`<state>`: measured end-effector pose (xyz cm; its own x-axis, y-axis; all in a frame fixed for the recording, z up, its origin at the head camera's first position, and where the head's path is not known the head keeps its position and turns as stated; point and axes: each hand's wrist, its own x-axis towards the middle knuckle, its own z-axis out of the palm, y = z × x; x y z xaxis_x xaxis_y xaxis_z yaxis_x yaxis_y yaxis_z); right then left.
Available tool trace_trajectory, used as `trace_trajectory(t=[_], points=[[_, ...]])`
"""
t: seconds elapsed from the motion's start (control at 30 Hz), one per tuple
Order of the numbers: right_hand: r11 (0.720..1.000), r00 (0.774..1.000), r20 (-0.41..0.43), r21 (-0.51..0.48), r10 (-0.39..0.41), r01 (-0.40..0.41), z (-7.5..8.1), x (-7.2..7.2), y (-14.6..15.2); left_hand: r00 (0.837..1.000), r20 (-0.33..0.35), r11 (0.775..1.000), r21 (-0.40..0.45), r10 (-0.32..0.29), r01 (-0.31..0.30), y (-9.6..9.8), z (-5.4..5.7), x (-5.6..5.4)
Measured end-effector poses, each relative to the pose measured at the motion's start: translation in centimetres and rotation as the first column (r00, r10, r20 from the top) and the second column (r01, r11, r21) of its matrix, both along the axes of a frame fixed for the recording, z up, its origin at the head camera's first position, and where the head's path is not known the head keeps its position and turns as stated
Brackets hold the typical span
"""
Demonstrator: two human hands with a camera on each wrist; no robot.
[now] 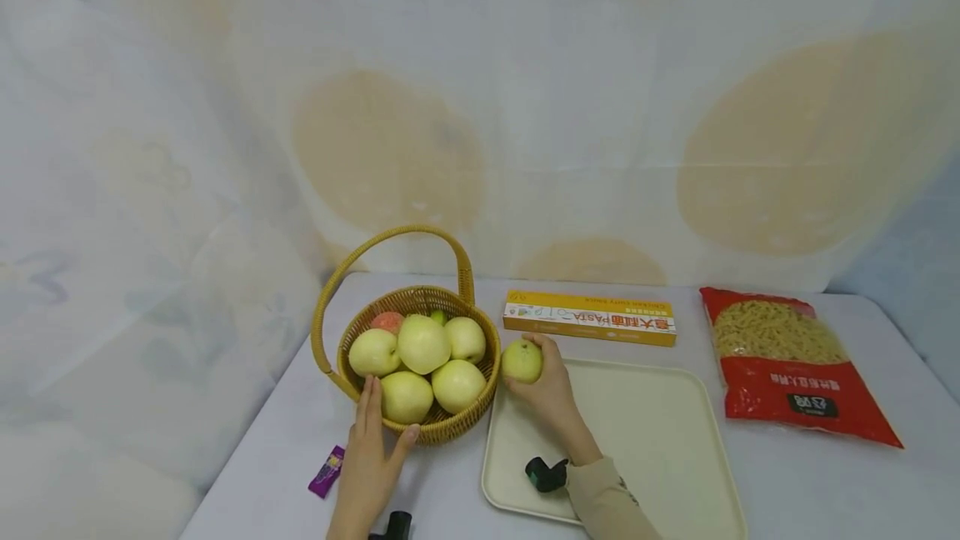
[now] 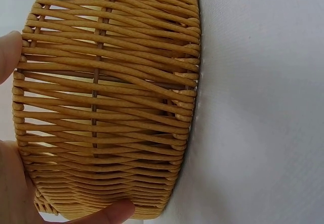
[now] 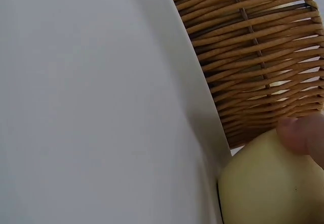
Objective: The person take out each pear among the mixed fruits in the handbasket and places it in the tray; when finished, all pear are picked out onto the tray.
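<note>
Round yellow-green fruit [image 1: 522, 363], beside wicker basket [image 1: 453, 429]

Toward the back of your bench [image 1: 817, 486], right of centre, you have a long yellow, white and orange box [image 1: 590, 318] lying flat, its word PASTA upside down to you. Farther to your right lies a red bag [image 1: 801, 367], short yellowish pieces showing through its clear window. Near you on the left sits a small purple packet [image 1: 327, 472]. Behind everything, you face a pale cloth [image 1: 577, 107] with large tan patches.
</note>
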<state>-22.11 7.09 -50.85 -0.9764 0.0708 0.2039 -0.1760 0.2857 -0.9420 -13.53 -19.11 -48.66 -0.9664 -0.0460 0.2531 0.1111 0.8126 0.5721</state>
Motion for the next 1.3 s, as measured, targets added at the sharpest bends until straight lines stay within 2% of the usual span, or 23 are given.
trace_trajectory(t=[0.17,0.37,0.57,0.77,0.87,0.97,1.13,1.2,1.3], points=[[0.999,0.999,-0.032,0.041,0.029,-0.028,0.8,0.0,0.3,1.000,-0.003,1.000,-0.004,-0.002,0.002,0.0,0.0,0.0],[0.997,0.992,-0.107,-0.020,0.069,-0.071,2.9,0.5,0.5,1.000,-0.003,1.000,-0.011,0.002,-0.002,-0.1,0.1,0.1],[0.986,0.971,-0.188,-0.044,0.150,-0.161,3.9,0.7,-0.3,1.000,-0.009,1.000,-0.010,-0.003,0.003,-0.1,0.1,0.1],[0.981,0.949,-0.250,0.043,0.194,-0.189,5.5,0.3,-1.6,1.000,-0.002,1.000,-0.001,-0.011,0.011,-0.1,0.0,0.0],[0.973,0.935,-0.267,0.045,0.232,-0.228,6.4,-0.3,-2.5,1.000,-0.009,1.000,-0.003,-0.006,0.006,-0.1,-0.1,0.0],[0.949,0.920,-0.245,-0.006,0.305,-0.316,6.9,-1.0,-3.4,1.000,-0.019,1.000,-0.009,-0.003,0.003,-0.2,-0.1,-0.1],[0.886,0.886,-0.147,-0.093,0.439,-0.454,7.0,-1.5,-5.1,1.000,-0.024,1.000,-0.013,-0.004,0.004,-0.1,-0.1,-0.2],[0.875,0.878,-0.119,-0.093,0.464,-0.475,6.8,-1.5,-5.7,1.000,-0.024,1.000,-0.011,-0.003,0.002,-0.1,-0.2,-0.1],[0.873,0.876,-0.095,-0.081,0.473,-0.480,6.5,-1.7,-6.6,1.000,-0.020,1.000,-0.017,0.001,-0.001,-0.1,-0.1,0.0]])
